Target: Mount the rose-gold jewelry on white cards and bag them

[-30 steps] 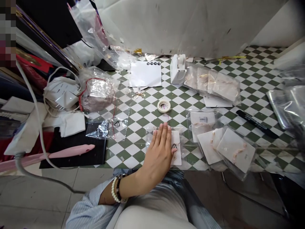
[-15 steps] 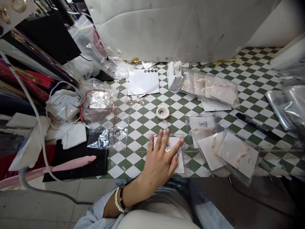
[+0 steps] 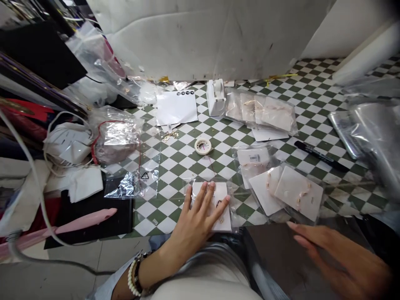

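My left hand (image 3: 195, 218) lies flat and grips nothing, its fingers spread over a white rectangular card in a clear plastic bag (image 3: 220, 189), which rests on the green-and-white checkered tabletop (image 3: 178, 166) at the near edge, right in front of me. A small gold-coloured piece shows on that card, beside my thumb. 2 beaded bracelets, 1 white (image 3: 131, 277) and 1 dark, circle my left wrist. My right hand (image 3: 337, 258) is blurred, in front of the near edge to the right, thumb and forefinger close together; I cannot tell whether it grasps anything. Just beyond my left fingertips sits an off-white ring-shaped roll (image 3: 196, 146). Right of the bagged card, white cards with pinkish chains in clear bags (image 3: 298, 193) overlap, near a black marker pen (image 3: 320, 156). Farther back, a white tape dispenser (image 3: 215, 98) stands between a white paper sheet with 4 black round marks (image 3: 176, 110) and a row of bagged pale cards (image 3: 275, 110). Off to the left are a crumpled clear plastic bag with a red edge (image 3: 117, 141) and a long pink handle (image 3: 87, 221) across a black mat (image 3: 121, 216).
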A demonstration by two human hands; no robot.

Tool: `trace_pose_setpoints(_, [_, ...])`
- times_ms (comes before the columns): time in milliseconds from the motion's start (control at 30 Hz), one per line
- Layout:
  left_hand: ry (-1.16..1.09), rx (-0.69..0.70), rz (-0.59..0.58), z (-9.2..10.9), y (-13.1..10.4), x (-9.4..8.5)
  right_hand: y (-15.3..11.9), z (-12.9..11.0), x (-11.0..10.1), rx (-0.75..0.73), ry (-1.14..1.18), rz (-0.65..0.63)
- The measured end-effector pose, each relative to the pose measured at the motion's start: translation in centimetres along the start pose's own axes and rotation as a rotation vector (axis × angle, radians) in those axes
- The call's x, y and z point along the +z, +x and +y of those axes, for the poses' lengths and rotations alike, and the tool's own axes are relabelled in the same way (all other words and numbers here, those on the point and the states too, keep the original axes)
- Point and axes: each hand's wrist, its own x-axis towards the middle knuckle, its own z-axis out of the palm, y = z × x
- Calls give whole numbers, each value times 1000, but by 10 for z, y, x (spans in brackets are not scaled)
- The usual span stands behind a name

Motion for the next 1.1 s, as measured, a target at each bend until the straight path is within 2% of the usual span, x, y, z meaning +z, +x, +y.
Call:
trace_pose_setpoints(67, [-196,37,14,-2,-11,-6,16,-11,22,-11,57,-74])
trace_pose_setpoints(133, [-604,-23,103,-2,-21,-14,33,-25,46,107,176,-111])
trace_pose_setpoints(200, [-1137,-289,210,3,-25,-20,48,-39,68,282,340,-131])
trace_pose_setpoints(267, [-1631,-656,275,9,-21,-23,61,-48,86,449,549,-177])
trace_pose_setpoints(300, [-1818,-815,294,12,-16,-24,66,-51,93,521,648,-210])
trace_pose_setpoints(367, [-2031,-956,366,13,-6,-23,72,-52,98,628,785,-245])
trace_pose_setpoints(433, [-2023,-966,480,10,3,-21,73,-48,97,668,830,-213])
trace_pose_setpoints(467, [-1980,-952,499,8,6,-19,71,-44,94,673,832,-162])
trace_pose_setpoints(567, [-1907,-928,457,5,12,-14,62,-30,85,641,811,57])
trace_pose_setpoints(633, [-1944,-937,441,8,16,-11,54,-21,80,640,791,130])
trace_pose_setpoints(733, [-1982,-873,416,16,24,-10,46,-15,75,735,743,60])
trace_pose_setpoints(800, [-1920,-763,395,20,29,-10,44,-15,72,794,732,2])
trace_pose_setpoints(867, [-1836,-709,367,21,35,-10,45,-18,69,822,784,2])
trace_pose_setpoints(1000, [-1796,-781,378,27,45,-4,49,-21,69,829,963,140])
trace_pose_setpoints(1100, [-1807,-800,418,33,51,-1,47,-18,75,897,943,95])
